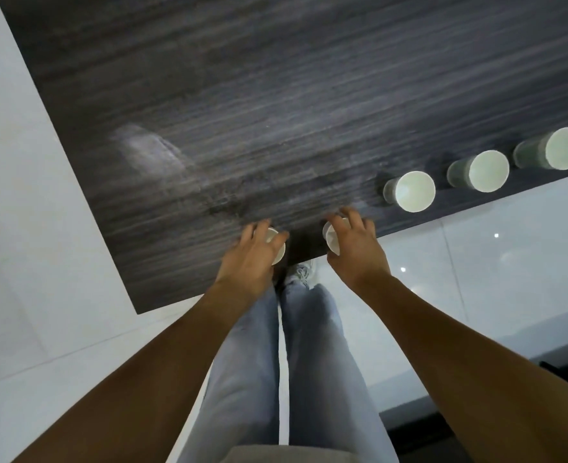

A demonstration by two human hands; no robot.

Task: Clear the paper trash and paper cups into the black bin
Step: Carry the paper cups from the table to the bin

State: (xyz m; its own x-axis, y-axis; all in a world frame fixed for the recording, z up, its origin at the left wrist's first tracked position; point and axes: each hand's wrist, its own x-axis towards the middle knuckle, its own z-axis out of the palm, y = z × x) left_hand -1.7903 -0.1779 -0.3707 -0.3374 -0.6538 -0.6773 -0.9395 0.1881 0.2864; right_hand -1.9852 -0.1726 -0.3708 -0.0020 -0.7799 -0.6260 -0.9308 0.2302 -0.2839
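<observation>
- Right, we've got both hands down at the near edge of the table (276, 95). Left hand (254, 253) has its fingers curled over a cup (277, 248); right hand (354, 248) is wrapped over a second cup (331, 240). Both cups sit right by the near edge, close together, a small gap between them.
- Grip: fingers drape over the rims from above. Looks like a hold on each, but we can't tell how firm, since the hands hide most of both cups.
- Risk 1: a top-down claw on thin paper can squash a rim or let the cup slip out on the lift. If there's liquid left inside (not visible), it'd spill on the jeans (309, 362) or the floor (42, 228).
- Risk 2: the cups are so near the edge that a nudge w/o a proper hold tips them off onto the floor.
- Three more cups (413, 192) (488, 170) (565, 148) stand in a row along the near edge toward the right corner, well apart from the hands. A right-arm sweep that way could knock the nearest one.
- Black bin: not in view, so we'd be carrying blind to it w/ both hands full. No free hand to catch a drop.
- No paper trash visible; the pale smear at table left is too blurred to call.
</observation>
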